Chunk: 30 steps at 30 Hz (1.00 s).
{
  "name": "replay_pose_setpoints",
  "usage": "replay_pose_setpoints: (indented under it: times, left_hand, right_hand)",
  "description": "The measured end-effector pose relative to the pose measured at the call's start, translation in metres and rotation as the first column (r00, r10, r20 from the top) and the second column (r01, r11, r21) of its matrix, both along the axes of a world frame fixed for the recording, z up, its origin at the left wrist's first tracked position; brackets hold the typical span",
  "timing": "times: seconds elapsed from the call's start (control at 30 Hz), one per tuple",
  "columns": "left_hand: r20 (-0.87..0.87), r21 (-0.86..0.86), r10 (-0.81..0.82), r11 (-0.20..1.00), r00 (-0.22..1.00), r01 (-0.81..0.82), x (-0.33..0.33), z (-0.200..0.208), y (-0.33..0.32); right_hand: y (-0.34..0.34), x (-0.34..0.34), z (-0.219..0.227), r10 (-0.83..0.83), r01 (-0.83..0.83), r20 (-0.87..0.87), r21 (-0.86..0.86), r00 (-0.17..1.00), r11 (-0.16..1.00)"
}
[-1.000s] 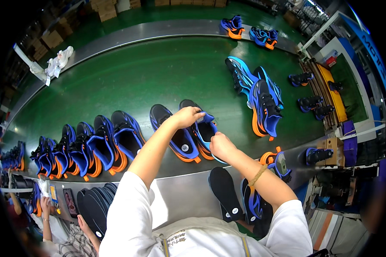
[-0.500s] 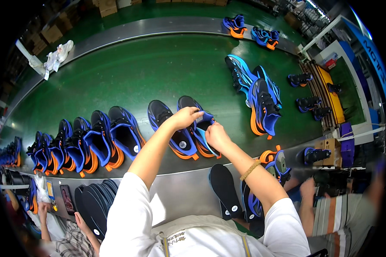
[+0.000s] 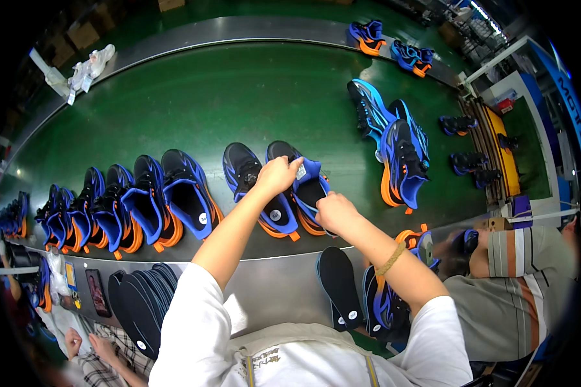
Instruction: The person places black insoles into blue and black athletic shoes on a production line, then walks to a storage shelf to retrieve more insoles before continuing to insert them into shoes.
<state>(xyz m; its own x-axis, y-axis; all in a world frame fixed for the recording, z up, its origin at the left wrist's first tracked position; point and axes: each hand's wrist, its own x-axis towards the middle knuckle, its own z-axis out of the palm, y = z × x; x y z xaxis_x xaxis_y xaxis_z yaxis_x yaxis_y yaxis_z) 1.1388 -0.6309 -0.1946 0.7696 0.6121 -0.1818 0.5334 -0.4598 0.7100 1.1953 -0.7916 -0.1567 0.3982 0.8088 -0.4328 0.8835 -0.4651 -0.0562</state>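
Note:
In front of me on the green surface stands a black and blue sneaker with an orange sole. My left hand grips its tongue, fingers closed, and pulls the opening wide. A dark insole lies partly inside. My right hand is closed at the heel opening, on the insole's rear end, though its fingertips are hidden. Just left stands a matching sneaker, a round white sticker showing on its insole.
More sneakers line up leftward. A sneaker pile lies to the right. Loose insoles and an insole stack rest on the metal ledge, beside a phone. Co-workers' hands and a striped sleeve flank me.
The insole has gone deeper into the sneaker; its light blue edge shows less. My right hand has shifted slightly right and down. The co-worker on the right has leaned in closer.

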Motion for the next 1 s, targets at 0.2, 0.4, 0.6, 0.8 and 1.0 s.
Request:
replay_pose_setpoints:
  times: [0.2,0.4,0.6,0.8,1.0]
  left_hand:
    - [-0.004,-0.093,-0.057,0.994,0.998,0.057,-0.008,0.006,0.001]
    - [0.0,-0.044,-0.079,0.996,0.997,0.079,-0.007,0.0,0.0]
    - [-0.071,-0.02,-0.128,0.992,0.989,0.127,-0.012,0.004,0.0]
    - [-0.047,-0.044,-0.113,0.993,0.992,0.111,-0.012,0.002,-0.001]
    - [-0.07,-0.045,-0.13,0.991,0.989,0.127,-0.009,0.003,-0.003]
  right_hand:
    - [0.003,0.003,-0.032,0.171,-0.176,0.053,0.14,0.984,0.974]
    - [0.014,0.017,-0.078,0.198,-0.234,0.186,0.198,0.962,0.952]
    - [0.026,0.013,-0.066,0.275,-0.255,0.041,-0.262,0.961,0.931]
    - [0.035,0.015,-0.067,0.32,-0.291,-0.025,-0.488,0.947,0.823]
    - [0.027,0.022,-0.085,0.653,-0.542,0.037,-0.523,0.757,0.658]
